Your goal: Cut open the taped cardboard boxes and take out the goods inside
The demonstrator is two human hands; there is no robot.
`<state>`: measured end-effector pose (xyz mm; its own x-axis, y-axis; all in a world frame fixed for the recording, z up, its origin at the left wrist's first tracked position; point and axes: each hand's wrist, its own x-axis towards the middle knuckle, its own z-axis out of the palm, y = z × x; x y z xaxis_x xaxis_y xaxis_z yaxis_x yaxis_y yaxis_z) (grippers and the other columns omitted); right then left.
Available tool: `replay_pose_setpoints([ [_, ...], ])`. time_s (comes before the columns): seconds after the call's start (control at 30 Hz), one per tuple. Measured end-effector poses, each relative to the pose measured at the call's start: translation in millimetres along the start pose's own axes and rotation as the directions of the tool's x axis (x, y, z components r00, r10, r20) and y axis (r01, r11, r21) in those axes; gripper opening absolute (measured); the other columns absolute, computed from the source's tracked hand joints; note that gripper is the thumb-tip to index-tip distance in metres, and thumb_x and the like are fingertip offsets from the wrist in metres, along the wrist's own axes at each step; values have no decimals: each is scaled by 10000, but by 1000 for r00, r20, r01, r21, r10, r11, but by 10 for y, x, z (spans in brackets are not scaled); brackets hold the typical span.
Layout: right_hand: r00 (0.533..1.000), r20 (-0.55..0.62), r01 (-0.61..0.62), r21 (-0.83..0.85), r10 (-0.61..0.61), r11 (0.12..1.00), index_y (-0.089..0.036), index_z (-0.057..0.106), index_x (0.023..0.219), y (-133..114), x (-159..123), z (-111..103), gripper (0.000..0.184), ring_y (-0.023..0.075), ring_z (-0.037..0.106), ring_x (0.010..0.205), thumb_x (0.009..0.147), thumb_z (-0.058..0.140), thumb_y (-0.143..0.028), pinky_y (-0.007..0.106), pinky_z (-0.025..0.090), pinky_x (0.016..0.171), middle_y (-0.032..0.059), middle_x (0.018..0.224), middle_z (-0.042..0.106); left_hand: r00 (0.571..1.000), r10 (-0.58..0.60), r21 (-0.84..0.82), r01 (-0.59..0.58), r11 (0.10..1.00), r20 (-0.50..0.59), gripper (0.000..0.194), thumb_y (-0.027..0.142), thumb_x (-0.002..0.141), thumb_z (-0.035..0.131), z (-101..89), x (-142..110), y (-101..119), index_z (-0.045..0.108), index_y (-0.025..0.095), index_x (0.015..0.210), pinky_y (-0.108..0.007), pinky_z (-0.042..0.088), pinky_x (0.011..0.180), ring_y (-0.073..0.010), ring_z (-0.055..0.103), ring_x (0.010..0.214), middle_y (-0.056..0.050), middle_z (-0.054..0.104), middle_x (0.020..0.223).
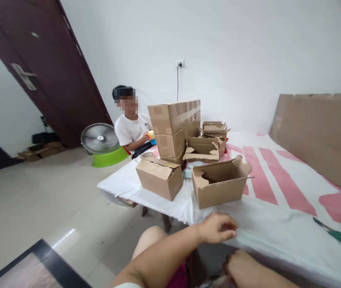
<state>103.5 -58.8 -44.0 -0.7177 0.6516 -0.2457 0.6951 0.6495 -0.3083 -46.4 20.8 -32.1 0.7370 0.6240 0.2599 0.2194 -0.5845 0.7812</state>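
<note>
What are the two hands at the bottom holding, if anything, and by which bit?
The left hand holds nothing that I can see; it is loosely curled. The right hand is blurred, its grip hidden, so I can't tell.

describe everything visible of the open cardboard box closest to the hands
The open box is plain brown, apparently corrugated cardboard, oblong, with its longer front wall facing the camera. Its top gapes; flaps with curved, notched edges show at both ends, and a thin flap edge juts out at the right. The inside is shadowed, its bottom hidden. It stands upright on the white-and-pink sheet, slightly angled. The left hand is in front of it, apart; neither hand touches it.
</note>
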Motion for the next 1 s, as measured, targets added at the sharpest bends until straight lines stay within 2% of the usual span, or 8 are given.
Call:
replay_pose_setpoints([
  [0.13,983,-153,-85,90,98,992,-185,675,734,117,-453,-576,101,201,645,744,780,586,-180,281,441,662,37,757,693,972,-61,-601,189,777,227,678,703,723,582,-217,-26,36,624,138,1095,-396,485,841,-254,659,938,-146,683,1053],
  [0.23,929,-343,-27,319,142,947,-206,683,824,194,-722,-905,176,169,625,738,860,542,-306,251,427,656,11,789,692,938,47,-760,249,601,344,857,730,629,658,-389,-85,107,544,154,1253,-456,423,921,-321,599,1098,-183,613,1204],
  [0.3,884,-430,3,400,185,916,-213,689,880,253,-821,-988,254,177,630,780,893,507,-390,254,439,681,18,848,703,945,67,-775,219,592,319,926,658,561,765,-448,-137,203,492,196,1316,-459,394,955,-326,564,1144,-171,574,1263],
  [0.53,639,-668,6,500,381,866,-225,718,913,610,-904,-1055,345,249,653,915,817,588,-529,305,492,778,62,978,730,990,-142,-602,111,791,-5,958,509,429,893,-277,15,582,519,218,1262,-364,450,910,-248,582,1047,-96,581,1161],
  [0.63,439,-755,25,553,488,833,-232,704,950,806,-902,-1168,391,245,657,873,741,666,-560,303,510,731,58,953,728,922,-299,-579,108,808,-245,634,433,423,904,-255,320,688,592,142,892,-267,474,672,-122,564,667,0,589,752],
  [0.73,269,-772,228,632,576,741,-239,610,1165,969,-859,-1332,555,230,652,937,742,655,-596,288,526,739,66,1046,700,844,-283,-562,-26,827,-455,508,447,485,860,-422,683,839,505,154,700,-216,419,558,-75,486,544,46,525,616],
  [0.9,402,-718,377,695,568,612,-248,596,1168,1057,-679,-1679,539,270,588,1149,752,659,-585,354,510,915,68,1200,660,781,-202,-436,-99,894,-592,319,256,582,793,-890,1322,1137,518,161,713,-199,405,565,-63,477,539,68,525,609],
  [1.0,387,-695,404,718,606,567,-238,620,1127,1094,-554,-1793,527,292,600,1136,706,726,-537,408,500,954,64,1184,676,774,-184,-365,-65,929,-606,205,118,623,722,-1026,1610,1252,551,158,727,-201,401,586,-61,473,536,70,535,608],
])
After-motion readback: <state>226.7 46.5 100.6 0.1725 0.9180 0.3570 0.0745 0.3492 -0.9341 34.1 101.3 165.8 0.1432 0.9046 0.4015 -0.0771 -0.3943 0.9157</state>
